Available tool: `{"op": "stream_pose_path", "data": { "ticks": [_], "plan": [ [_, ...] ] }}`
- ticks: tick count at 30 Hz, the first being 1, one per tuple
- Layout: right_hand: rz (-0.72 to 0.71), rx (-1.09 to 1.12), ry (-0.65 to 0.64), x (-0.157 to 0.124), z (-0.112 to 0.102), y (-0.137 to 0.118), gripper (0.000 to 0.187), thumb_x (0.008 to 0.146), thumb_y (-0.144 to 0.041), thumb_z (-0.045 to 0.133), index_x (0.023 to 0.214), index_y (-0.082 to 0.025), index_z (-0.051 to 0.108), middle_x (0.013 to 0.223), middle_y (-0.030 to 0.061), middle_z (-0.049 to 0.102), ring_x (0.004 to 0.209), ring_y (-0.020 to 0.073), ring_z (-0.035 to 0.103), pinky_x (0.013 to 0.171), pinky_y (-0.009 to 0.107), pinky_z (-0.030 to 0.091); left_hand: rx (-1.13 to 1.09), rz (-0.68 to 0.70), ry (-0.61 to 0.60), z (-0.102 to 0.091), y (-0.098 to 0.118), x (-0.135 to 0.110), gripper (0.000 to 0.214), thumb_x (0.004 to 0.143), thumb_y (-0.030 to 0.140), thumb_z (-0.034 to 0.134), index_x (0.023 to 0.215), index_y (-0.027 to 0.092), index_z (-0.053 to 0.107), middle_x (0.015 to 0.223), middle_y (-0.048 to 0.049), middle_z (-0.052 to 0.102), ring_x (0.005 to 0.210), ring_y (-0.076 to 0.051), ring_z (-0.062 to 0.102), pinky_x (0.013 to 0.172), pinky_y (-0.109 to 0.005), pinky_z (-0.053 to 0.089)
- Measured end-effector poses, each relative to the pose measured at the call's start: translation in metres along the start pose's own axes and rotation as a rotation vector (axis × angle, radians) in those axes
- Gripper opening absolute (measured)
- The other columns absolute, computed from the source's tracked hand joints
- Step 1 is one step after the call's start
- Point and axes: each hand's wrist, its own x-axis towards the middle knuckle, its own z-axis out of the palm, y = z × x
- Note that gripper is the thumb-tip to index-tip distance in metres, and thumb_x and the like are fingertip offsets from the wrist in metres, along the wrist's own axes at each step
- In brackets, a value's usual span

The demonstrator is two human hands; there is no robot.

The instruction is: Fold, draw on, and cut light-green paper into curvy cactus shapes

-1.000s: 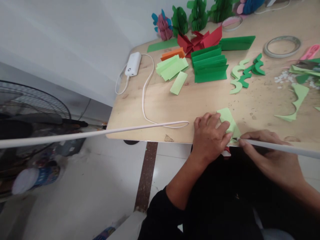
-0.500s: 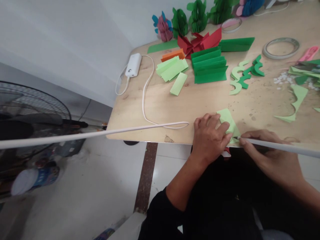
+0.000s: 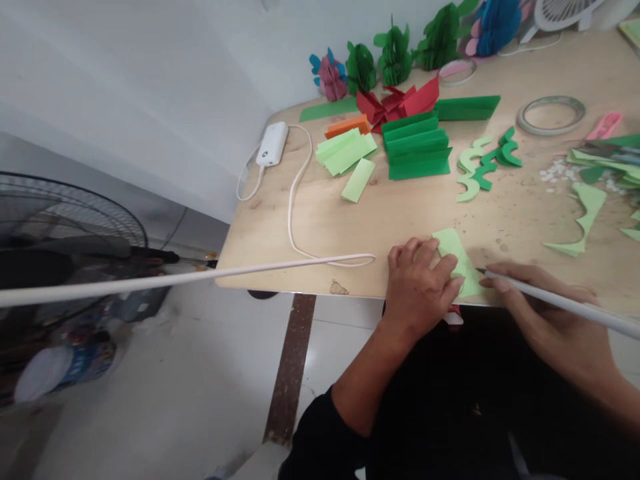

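Observation:
Bent fingers of my left hand [image 3: 420, 277] press a piece of light green paper [image 3: 457, 257] down at the table's front edge. My right hand [image 3: 555, 313] is closed around a slim white pencil [image 3: 550, 297]. The pencil's dark tip is at the paper's right edge; whether it touches the paper I cannot tell. Part of the paper is covered by my left fingers. Below my left hand, a small red and white thing [image 3: 454, 315] shows at the table edge; its kind is unclear.
Folded dark green paper [image 3: 419, 147], light green strips [image 3: 345, 152] and red folded paper [image 3: 400, 107] lie further back. Wavy cut-outs [image 3: 470, 167], a tape roll [image 3: 551, 115] and paper scraps [image 3: 585, 217] are on the right. A white cable [image 3: 290, 207] crosses the table's left side.
The pencil tip has moved slightly right and up, from on the paper to its right edge. My left hand stays on the paper. The whole view has shifted a little.

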Motion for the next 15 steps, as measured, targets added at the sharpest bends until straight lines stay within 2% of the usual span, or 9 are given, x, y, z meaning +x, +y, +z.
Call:
{"op": "stream_pose_path", "data": {
  "ticks": [5,9,15],
  "plan": [
    [-0.280,-0.035,0.018,0.005,0.005,0.004,0.022,0.095,-0.027,0.057,0.113,-0.024,0.070,0.102,0.0056,0.079,0.087,0.0212,0.074,0.079,0.035,0.056,-0.002,-0.001,-0.011,-0.001,0.000,0.001,0.022,0.098,0.040,0.054,0.105,0.024,0.066,0.133,-0.0065,0.061,0.125,-0.028,0.048,0.103,-0.046,0.037],
    [-0.411,-0.021,-0.026,0.007,0.009,0.011,0.033,0.093,-0.021,0.058,0.125,-0.026,0.065,0.106,0.0061,0.077,0.092,0.0237,0.072,0.083,0.040,0.054,-0.003,-0.006,-0.022,-0.001,0.001,0.001,0.021,0.097,0.039,0.054,0.106,0.024,0.066,0.133,-0.0065,0.061,0.126,-0.028,0.048,0.104,-0.046,0.038],
    [-0.547,-0.114,-0.014,0.008,0.010,0.012,0.040,0.093,-0.017,0.058,0.133,-0.022,0.060,0.094,0.0069,0.076,0.086,0.0241,0.069,0.077,0.040,0.050,-0.014,-0.003,-0.009,-0.001,0.001,0.000,0.021,0.097,0.038,0.054,0.107,0.023,0.065,0.133,-0.0065,0.061,0.126,-0.029,0.047,0.103,-0.047,0.038]
  ]
}}
